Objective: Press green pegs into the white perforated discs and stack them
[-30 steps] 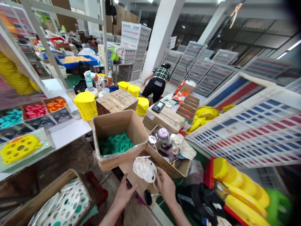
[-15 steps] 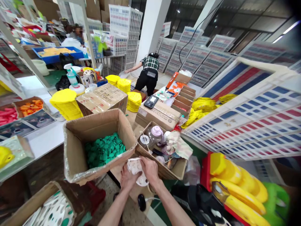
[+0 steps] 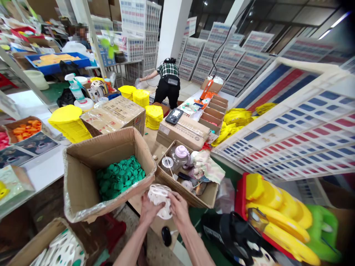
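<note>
A white plastic piece with round holes [image 3: 161, 194] is held between both hands, just in front of the cardboard boxes. My left hand [image 3: 149, 211] is closed on its left side. My right hand [image 3: 179, 208] grips the right edge with thumb and fingers. Beyond my left hand stands an open cardboard box [image 3: 83, 177] with many green round plastic pieces [image 3: 122, 175] inside. Next to my right hand, a smaller carton [image 3: 188, 199] holds a clear jug with a lilac lid [image 3: 181, 152] and a cloth [image 3: 208, 166]. A small black object [image 3: 166, 235] lies below the hands.
At the lower left, a box [image 3: 33, 244] holds white holed pieces with green spots. Yellow stacks [image 3: 68, 120], a taped carton [image 3: 113, 114] and a phone [image 3: 174, 115] lie farther back. A large white crate [image 3: 280, 144] stands right. A co-worker [image 3: 168, 81] bends over beyond the table.
The white piece has been turned in my hands, so its upper holed face shows more. My right fingers have shifted to its right edge. The view has swung slightly.
</note>
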The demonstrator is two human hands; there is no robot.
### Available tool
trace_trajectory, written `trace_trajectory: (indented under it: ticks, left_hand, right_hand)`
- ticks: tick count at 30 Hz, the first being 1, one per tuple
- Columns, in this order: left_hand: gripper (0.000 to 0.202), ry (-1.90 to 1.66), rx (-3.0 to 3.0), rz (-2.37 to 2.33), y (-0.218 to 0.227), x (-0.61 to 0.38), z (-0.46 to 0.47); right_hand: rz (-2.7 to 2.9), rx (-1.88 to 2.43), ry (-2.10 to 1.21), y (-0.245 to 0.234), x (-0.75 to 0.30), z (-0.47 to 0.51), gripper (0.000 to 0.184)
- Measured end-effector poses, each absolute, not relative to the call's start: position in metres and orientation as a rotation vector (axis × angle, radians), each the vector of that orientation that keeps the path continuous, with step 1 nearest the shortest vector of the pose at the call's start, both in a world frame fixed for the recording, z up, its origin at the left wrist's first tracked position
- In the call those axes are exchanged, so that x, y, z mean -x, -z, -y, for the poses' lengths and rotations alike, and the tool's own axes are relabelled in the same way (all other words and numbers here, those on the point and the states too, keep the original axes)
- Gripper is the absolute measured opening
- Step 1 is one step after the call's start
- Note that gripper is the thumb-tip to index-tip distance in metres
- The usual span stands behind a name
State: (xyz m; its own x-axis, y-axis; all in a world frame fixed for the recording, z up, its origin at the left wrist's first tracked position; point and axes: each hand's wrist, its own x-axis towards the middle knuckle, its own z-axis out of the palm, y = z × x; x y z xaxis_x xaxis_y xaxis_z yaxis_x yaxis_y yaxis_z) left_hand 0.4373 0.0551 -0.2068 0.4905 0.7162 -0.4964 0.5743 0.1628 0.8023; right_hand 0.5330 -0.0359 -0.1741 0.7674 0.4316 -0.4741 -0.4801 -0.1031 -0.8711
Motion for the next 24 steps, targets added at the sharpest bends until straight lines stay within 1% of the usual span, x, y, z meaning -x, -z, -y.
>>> trace_trajectory:
  ticks: [2,6,10,14,18,22,24]
  left_hand:
    - [0.083,-0.179,-1.458,-1.146,0.205,-0.434,-0.058]
    - [0.088,-0.219,-1.341,-1.077,0.203,-0.429,-0.065]
    - [0.086,-0.228,-1.205,-1.010,0.199,-0.423,-0.074]
    - [0.082,-0.229,-1.082,-0.865,0.185,-0.409,-0.079]
    - [0.083,-0.217,-0.929,-0.751,0.163,-0.389,-0.082]
    - [0.073,-0.214,-0.795,-0.698,0.141,-0.365,-0.083]
    - [0.073,-0.224,-0.765,-0.693,0.133,-0.351,-0.084]
  right_hand:
    - [-0.066,1.421,-0.797,0.168,-0.531,0.054,0.045]
    - [-0.056,1.345,-0.887,0.159,-0.533,0.092,0.053]
    - [0.006,1.378,-1.028,0.156,-0.543,0.112,0.050]
    - [0.060,1.430,-1.113,0.150,-0.547,0.106,0.049]
    - [0.219,1.642,-1.059,0.138,-0.538,0.092,0.046]
    - [0.422,1.782,-0.929,0.126,-0.521,0.079,0.035]
    - [0.438,1.788,-0.932,0.121,-0.510,0.073,0.035]
